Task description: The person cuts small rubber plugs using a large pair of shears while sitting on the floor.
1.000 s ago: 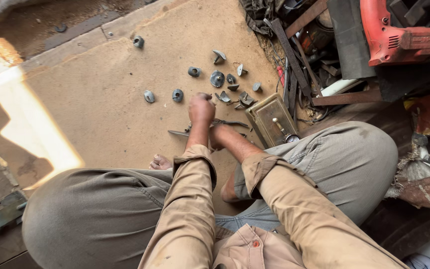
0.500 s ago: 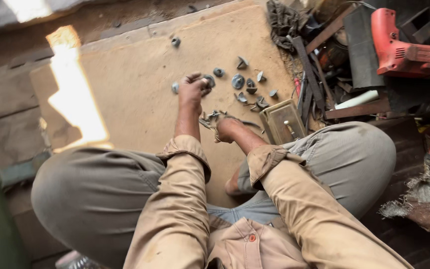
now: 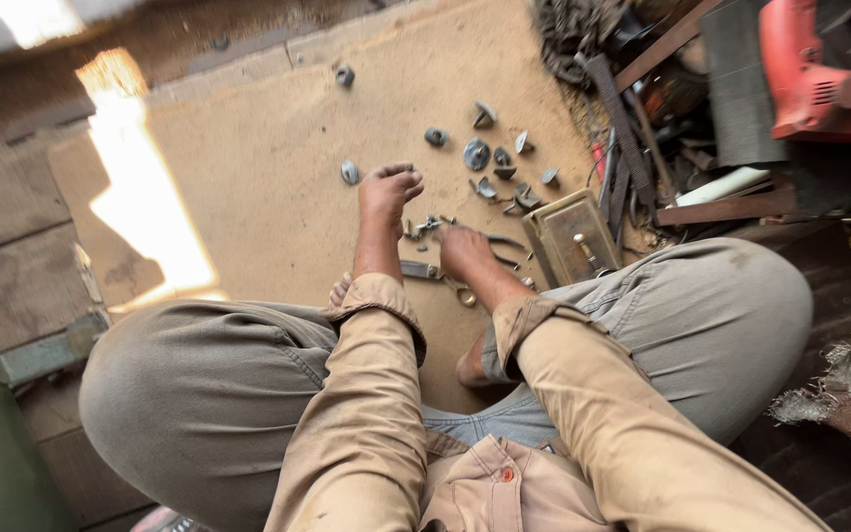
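The person sits cross-legged on the floor over a tan board (image 3: 278,197) strewn with small grey metal parts (image 3: 490,163). The left hand (image 3: 388,192) reaches forward, palm down, fingers curled loosely together just right of a lone round metal piece (image 3: 350,172); whether anything sits inside the fingers cannot be told. The right hand (image 3: 463,251) rests lower on the board, closed over a cluster of small metal bits (image 3: 424,227) and the dark handles of pliers (image 3: 504,251), its grip hidden from above. A flat metal tool (image 3: 421,269) lies between the two wrists. Just right of the right hand stands a small open metal box (image 3: 571,236). A red power tool (image 3: 819,69) sits among scrap at the upper right, well apart from both hands
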